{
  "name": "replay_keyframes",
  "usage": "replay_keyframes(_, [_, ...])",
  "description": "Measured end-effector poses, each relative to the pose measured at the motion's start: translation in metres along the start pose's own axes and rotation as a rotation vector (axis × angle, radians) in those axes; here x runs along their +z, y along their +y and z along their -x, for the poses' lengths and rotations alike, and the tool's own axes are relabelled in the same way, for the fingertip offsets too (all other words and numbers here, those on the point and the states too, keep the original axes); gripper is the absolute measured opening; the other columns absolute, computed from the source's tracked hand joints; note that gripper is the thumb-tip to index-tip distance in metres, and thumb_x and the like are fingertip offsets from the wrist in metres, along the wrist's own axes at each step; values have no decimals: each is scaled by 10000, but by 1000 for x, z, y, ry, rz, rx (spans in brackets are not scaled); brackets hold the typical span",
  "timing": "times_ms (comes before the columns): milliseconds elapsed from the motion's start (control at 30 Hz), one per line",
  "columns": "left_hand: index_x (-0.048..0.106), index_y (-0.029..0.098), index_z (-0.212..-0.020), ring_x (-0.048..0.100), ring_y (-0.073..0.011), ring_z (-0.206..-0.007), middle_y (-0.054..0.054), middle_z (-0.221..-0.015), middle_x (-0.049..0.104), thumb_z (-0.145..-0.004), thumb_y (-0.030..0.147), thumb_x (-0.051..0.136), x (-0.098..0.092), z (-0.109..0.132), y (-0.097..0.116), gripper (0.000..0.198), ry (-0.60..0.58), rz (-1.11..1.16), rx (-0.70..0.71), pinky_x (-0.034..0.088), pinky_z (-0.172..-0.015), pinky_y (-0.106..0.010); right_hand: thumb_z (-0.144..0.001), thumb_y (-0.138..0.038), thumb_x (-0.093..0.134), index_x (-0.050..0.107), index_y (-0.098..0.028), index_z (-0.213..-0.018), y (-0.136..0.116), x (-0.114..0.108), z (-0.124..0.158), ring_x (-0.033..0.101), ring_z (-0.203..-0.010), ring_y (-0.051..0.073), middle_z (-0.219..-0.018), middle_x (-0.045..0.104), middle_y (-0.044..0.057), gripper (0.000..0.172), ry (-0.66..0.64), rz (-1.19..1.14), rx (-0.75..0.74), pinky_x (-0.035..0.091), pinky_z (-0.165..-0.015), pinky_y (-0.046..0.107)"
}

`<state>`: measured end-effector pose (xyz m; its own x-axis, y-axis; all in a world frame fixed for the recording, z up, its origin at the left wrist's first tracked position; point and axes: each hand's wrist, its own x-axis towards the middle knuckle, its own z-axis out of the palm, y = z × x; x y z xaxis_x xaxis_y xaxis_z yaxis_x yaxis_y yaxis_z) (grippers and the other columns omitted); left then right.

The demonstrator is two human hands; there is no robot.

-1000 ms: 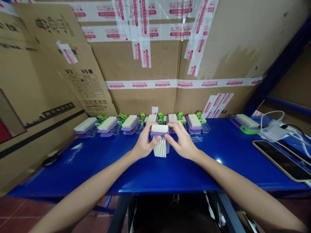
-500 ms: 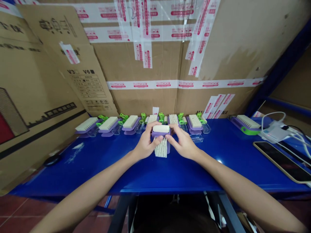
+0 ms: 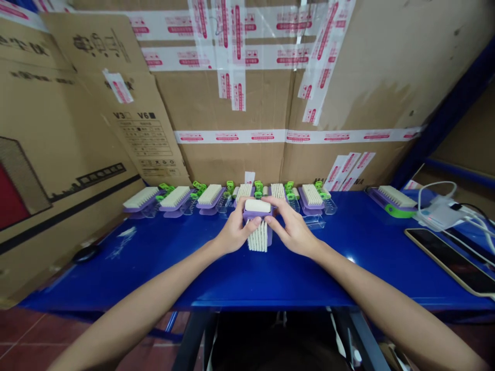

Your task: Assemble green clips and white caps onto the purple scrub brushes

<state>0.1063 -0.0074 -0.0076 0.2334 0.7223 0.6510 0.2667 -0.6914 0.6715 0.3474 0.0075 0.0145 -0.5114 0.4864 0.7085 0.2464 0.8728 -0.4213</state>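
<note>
1. Head view: holds a brush (image 3: 258,238) at the middle of the scene, over the blue table (image 3: 216,278), between left hand (image 3: 234,229) and right hand (image 3: 293,225). Cannot tell whether its lower end touches the table.
2. With the left hand, grips the brush's left side, fingers bent narrowly around it and thumb on the near face, just above the bristles.
3. With the right hand, grips the opposite side in the same way, thumb near the left one. Cannot see the fingertips behind.
4. Shows a pale block (image 3: 258,206) at the brush's top, purple body below, then white bristles facing the near side.
5. Behind the hands, shows a row of six brushes (image 3: 210,195) along the cardboard (image 3: 232,159), with green clips (image 3: 199,188) among them; partly hides the fourth and fifth.
6. Just beyond the right hand, shows a clear piece (image 3: 315,222) lying in front of the sixth.
7. Well apart on the right, shows another brush (image 3: 397,196) with a green end, a white charger (image 3: 441,212) with cables, and a phone (image 3: 452,262) lying flat.
</note>
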Motion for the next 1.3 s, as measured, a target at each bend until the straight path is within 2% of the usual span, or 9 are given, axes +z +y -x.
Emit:
replay_keyframes(133, [410,282,-1632,718,-294,-1262,-153,-1502,641,-1140,617,675,2,1,-1,651,61,-54,104,612,-1087,-482,-1210,-480,558,544,-261,-1486,2,3,0,767,-1006,265,-1239,773,103,353,-24,-32,85,668,-921,475])
replay_keyframes(200, [389,297,-1648,712,-292,-1276,-150,-1516,621,-1143,597,675,3,1,0,653,81,-88,135,612,-1091,-483,-1206,-508,557,549,-256,-1411,4,4,0,758,-946,251,-1151,772,82,325,-36,-49,110,657,-871,452])
replay_keyframes(400, [551,255,-1447,726,-264,-1066,-91,-1251,706,-1127,650,672,-1,0,3,522,44,-90,66,616,-947,-417,-1214,-507,542,541,-253,-1426,3,2,0,771,-1013,268,-1235,780,111,330,-52,-45,112,662,-930,483])
replay_keyframes(500, [569,254,-1383,723,-246,-984,-60,-1146,715,-1119,662,681,-2,0,3,499,34,-45,8,610,-891,-388,-1209,-476,558,497,-251,-1550,1,2,0,784,-1061,289,-1314,773,139,412,-55,-22,100,680,-969,518])
replay_keyframes(633, [573,247,-1381,731,-246,-986,-65,-1141,725,-1114,661,690,-2,0,1,507,38,-44,3,609,-888,-385,-1212,-437,542,360,-279,-1727,1,1,0,787,-1156,306,-1508,705,172,569,-25,-9,55,695,-1030,570])
replay_keyframes(733, [568,248,-1384,738,-245,-972,-61,-1127,738,-1112,667,693,-1,0,1,515,32,-44,6,608,-878,-382,-1222,-419,526,404,-306,-1715,1,1,0,771,-1241,317,-1576,677,168,520,-22,11,8,684,-1090,585])
replay_keyframes(967, [552,241,-1441,736,-254,-1012,-88,-1201,735,-1109,686,681,-1,1,0,570,48,-66,15,617,-905,-397,-1211,-392,554,464,-298,-1665,2,2,-1,779,-1273,312,-1565,707,149,472,-26,-5,3,693,-1084,564])
replay_keyframes(1300, [565,245,-1434,736,-247,-973,-77,-1166,746,-1118,668,680,-3,0,-1,541,26,-47,18,612,-873,-387,-1206,-386,555,461,-298,-1657,0,0,-1,783,-1258,310,-1547,715,148,469,-32,-6,14,687,-1072,542])
